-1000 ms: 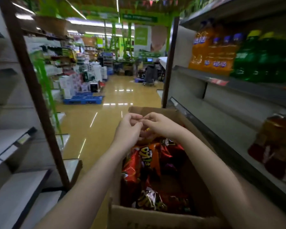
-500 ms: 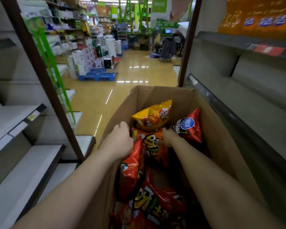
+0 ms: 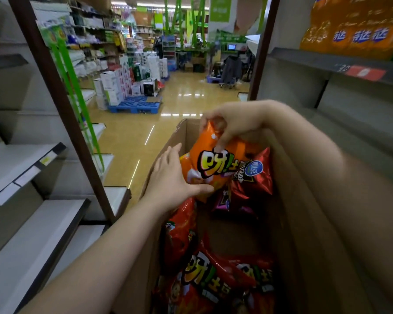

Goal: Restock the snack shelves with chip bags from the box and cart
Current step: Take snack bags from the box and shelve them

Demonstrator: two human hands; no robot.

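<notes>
Orange chip bag [image 3: 210, 164]: glossy plastic film, crinkled, printed. Dark red chip bag [image 3: 258, 172] beside it: shiny foil-like film, creased, catching light. Red chip bags [image 3: 213, 275] lower in the box: same glossy wrinkled film. Cardboard box [image 3: 304, 223]: matt brown corrugated paperboard, rough torn edge at the far rim. Left shelves [image 3: 30, 225]: smooth matt white boards, dark edge strip. Right shelf [image 3: 361, 123]: matt grey, looks like painted metal. Floor [image 3: 132, 132]: polished, glossy yellow, mirror-like light streaks. Pallet [image 3: 135, 104]: blue moulded plastic.

Supermarket aisle: grey steel shelves [image 3: 39, 225] with price tags both sides, stacked boxed goods [image 3: 114, 87] on blue pallet [image 3: 135, 105], green signage [image 3: 217, 7] overhead.
</notes>
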